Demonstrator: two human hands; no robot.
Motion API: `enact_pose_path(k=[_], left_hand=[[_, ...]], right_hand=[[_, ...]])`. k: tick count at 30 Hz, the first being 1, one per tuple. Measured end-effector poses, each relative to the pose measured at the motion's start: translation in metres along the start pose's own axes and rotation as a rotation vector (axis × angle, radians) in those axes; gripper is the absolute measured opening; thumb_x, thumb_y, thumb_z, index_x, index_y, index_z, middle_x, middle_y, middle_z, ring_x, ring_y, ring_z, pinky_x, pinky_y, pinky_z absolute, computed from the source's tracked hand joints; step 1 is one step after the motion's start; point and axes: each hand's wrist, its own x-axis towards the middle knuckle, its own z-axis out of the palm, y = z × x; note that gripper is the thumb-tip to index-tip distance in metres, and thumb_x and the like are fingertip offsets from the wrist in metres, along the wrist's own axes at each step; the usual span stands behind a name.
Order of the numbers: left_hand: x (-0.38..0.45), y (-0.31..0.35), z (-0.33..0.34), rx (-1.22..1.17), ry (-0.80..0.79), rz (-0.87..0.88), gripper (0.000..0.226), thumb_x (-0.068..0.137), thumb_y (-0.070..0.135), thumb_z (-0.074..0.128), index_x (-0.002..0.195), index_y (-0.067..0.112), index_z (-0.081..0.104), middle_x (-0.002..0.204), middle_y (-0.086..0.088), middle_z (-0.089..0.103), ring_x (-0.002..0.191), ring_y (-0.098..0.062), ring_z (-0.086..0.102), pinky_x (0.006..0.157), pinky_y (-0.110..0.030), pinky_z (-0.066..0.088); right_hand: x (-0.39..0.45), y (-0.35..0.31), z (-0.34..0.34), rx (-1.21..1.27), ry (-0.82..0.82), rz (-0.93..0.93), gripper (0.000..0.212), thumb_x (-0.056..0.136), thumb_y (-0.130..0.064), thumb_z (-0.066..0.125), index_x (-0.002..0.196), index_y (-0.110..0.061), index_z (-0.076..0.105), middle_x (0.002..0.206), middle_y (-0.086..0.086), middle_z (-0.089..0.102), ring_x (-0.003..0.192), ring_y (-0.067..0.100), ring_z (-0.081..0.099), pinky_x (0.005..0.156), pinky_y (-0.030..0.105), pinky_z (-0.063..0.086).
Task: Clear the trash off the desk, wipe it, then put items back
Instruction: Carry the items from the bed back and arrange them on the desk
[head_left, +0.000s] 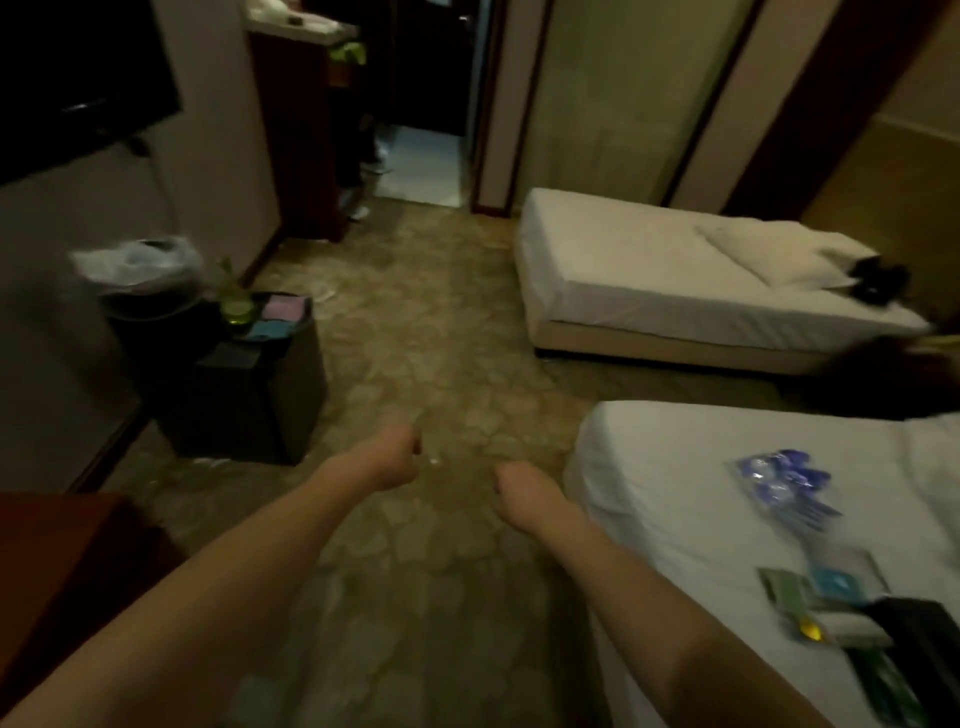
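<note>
Below, both bare hands, left hand (389, 460) and right hand (519, 488), hang over patterned beige carpet (441, 343); each grip curls loosely, holding nothing.

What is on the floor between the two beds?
Only bare patterned carpet shows between the far bed and the near bed in the head view; farther right the gap is too dark to tell.

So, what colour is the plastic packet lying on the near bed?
Blue and clear: the plastic packet shows blue pieces inside, on the white near bed, in the head view.
</note>
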Motion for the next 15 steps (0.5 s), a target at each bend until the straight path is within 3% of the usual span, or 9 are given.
enact_pose_path(k=[3, 7, 9, 12, 13, 15], left_hand=[[0.050, 0.059, 0.004, 0.047, -0.063, 0.095, 0.030, 0.089, 0.012, 0.052, 0.117, 0.006, 0.059, 0.118, -0.011, 0.062, 0.108, -0.025, 0.058, 0.082, -0.027, 0.045], [0.114, 0.133, 0.020, 0.105, -0.171, 0.252, 0.016, 0.088, 0.014, 0.055, 0.103, 0.011, 0.060, 0.102, -0.004, 0.059, 0.098, -0.022, 0.057, 0.072, -0.026, 0.040], [0.148, 0.170, 0.031, 0.132, -0.216, 0.328, 0.019, 0.086, 0.012, 0.054, 0.104, 0.008, 0.061, 0.106, -0.004, 0.062, 0.098, -0.022, 0.058, 0.073, -0.028, 0.043], [0.200, 0.233, 0.045, 0.153, -0.266, 0.451, 0.006, 0.089, 0.014, 0.054, 0.090, 0.020, 0.054, 0.086, 0.004, 0.054, 0.085, -0.014, 0.054, 0.067, -0.020, 0.039], [0.219, 0.255, 0.048, 0.134, -0.281, 0.478, 0.007, 0.090, 0.015, 0.054, 0.092, 0.021, 0.052, 0.084, 0.008, 0.050, 0.083, -0.010, 0.051, 0.068, -0.018, 0.038], [0.258, 0.293, 0.057, 0.121, -0.326, 0.523, 0.021, 0.089, 0.017, 0.057, 0.109, 0.015, 0.057, 0.103, 0.002, 0.059, 0.093, -0.014, 0.055, 0.078, -0.022, 0.046]], right_hand=[[0.003, 0.062, -0.018, 0.060, 0.045, 0.096, 0.026, 0.096, -0.014, 0.046, 0.115, -0.001, 0.058, 0.119, 0.019, 0.060, 0.109, 0.033, 0.058, 0.091, 0.036, 0.046], [0.005, 0.148, -0.014, 0.106, 0.093, 0.270, 0.028, 0.098, -0.013, 0.042, 0.122, -0.003, 0.053, 0.124, 0.018, 0.057, 0.116, 0.033, 0.054, 0.094, 0.037, 0.041], [0.006, 0.189, -0.012, 0.172, 0.075, 0.398, 0.030, 0.097, -0.014, 0.043, 0.123, -0.003, 0.052, 0.126, 0.019, 0.055, 0.118, 0.032, 0.053, 0.093, 0.036, 0.041], [0.010, 0.254, -0.019, 0.235, 0.089, 0.546, 0.031, 0.095, -0.018, 0.047, 0.123, -0.004, 0.051, 0.128, 0.015, 0.052, 0.118, 0.029, 0.050, 0.093, 0.032, 0.040], [0.013, 0.276, -0.022, 0.250, 0.107, 0.592, 0.031, 0.094, -0.021, 0.049, 0.121, -0.005, 0.051, 0.126, 0.014, 0.053, 0.117, 0.028, 0.050, 0.091, 0.031, 0.040], [0.019, 0.315, -0.033, 0.311, 0.119, 0.699, 0.031, 0.094, -0.025, 0.050, 0.118, -0.005, 0.051, 0.123, 0.013, 0.053, 0.115, 0.027, 0.050, 0.088, 0.030, 0.040]])
